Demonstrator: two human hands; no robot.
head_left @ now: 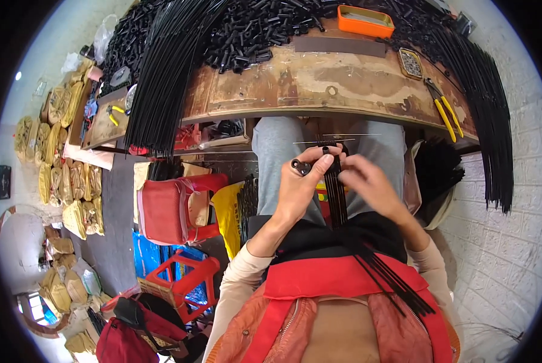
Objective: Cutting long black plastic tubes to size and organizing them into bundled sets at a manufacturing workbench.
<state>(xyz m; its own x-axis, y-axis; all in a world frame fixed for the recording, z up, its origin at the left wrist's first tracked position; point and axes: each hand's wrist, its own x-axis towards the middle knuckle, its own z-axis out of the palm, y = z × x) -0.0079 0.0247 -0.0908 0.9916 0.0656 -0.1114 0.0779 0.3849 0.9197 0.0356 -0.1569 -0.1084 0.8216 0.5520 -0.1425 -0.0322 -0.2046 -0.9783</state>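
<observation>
My left hand (301, 187) is closed over my lap, with a short black tubular piece (300, 167) gripped in it. A second black tubular end (326, 150) shows beside the thumb. Close to the right of it is my right hand (371, 184), smeared by motion, so its fingers and anything in them cannot be made out. Between the hands a bundle of thin black rods (336, 202) runs down over the lap. More black rods (395, 281) lie across the red apron (337, 275). Two thin metal needles (337, 138) stick out sideways just beyond my fingers.
The wooden table (253, 91) ahead carries a heap of black tubular parts (247, 36), long black rods (162, 78), an orange tray (366, 22), a small dish of metal bits (411, 63) and yellow-handled pliers (445, 112). Red stools (165, 212) stand at my left, a white brick wall (489, 260) at right.
</observation>
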